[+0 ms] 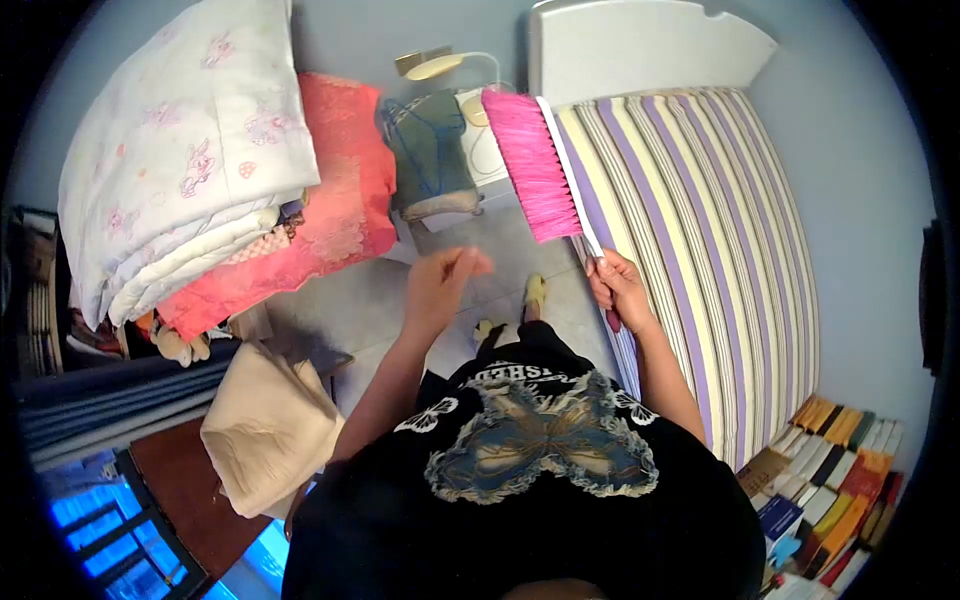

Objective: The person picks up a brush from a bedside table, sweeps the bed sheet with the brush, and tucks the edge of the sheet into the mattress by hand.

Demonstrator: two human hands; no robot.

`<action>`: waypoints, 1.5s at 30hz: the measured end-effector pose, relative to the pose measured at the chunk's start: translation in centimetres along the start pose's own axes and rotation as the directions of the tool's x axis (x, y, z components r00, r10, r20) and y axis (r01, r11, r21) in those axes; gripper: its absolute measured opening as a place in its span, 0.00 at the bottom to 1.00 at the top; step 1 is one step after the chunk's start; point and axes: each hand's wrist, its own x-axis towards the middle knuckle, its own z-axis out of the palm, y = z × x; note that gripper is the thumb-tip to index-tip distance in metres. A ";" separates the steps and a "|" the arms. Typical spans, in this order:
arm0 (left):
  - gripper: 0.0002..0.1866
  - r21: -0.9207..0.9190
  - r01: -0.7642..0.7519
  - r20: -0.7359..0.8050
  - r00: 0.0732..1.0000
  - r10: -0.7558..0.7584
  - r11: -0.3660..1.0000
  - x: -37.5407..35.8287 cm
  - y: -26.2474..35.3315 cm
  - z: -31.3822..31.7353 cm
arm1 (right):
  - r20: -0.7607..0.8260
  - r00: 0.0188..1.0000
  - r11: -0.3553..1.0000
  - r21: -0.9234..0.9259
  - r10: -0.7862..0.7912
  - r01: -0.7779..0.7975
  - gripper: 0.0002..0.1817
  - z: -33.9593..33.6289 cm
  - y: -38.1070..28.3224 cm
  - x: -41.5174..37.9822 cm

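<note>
A bed brush (pixel 535 165) with bright pink bristles and a white back is held up at the near side of the bed. My right hand (pixel 620 288) grips its handle, and the dark red handle end shows below the fingers. My left hand (pixel 445 288) hangs over the floor, apart from the brush, its fingers curled together with nothing visible in them; the fingertips are slightly blurred. Beside the brush, a striped sheet (pixel 700 250) in purple, cream and grey covers the bed.
Folded white quilts (pixel 190 150) lie on a red cloth (pixel 345 180) at the left. Below them is a beige cushion (pixel 270 425). A lamp (pixel 435 67) and a green-covered seat (pixel 432 150) stand at the back. Stacked books (pixel 835 490) fill the lower right, and a white headboard (pixel 640 50) ends the bed.
</note>
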 end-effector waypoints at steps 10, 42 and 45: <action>0.26 -0.475 -0.273 0.069 0.936 0.345 0.836 -0.1 10.1 9.5 | 0.135 0.991 0.893 0.443 0.025 -0.083 0.24 -0.1 0.3 -11.8; 0.08 -0.319 -0.617 -0.003 0.760 0.650 0.720 -4.3 24.0 21.0 | 0.277 0.959 0.766 0.627 -0.053 -0.139 0.25 -10.0 5.4 -30.6; 0.07 -0.291 -0.596 -0.021 0.786 0.618 0.749 -4.3 23.8 20.4 | 0.259 0.966 0.780 0.608 -0.020 -0.146 0.25 -9.9 5.0 -30.5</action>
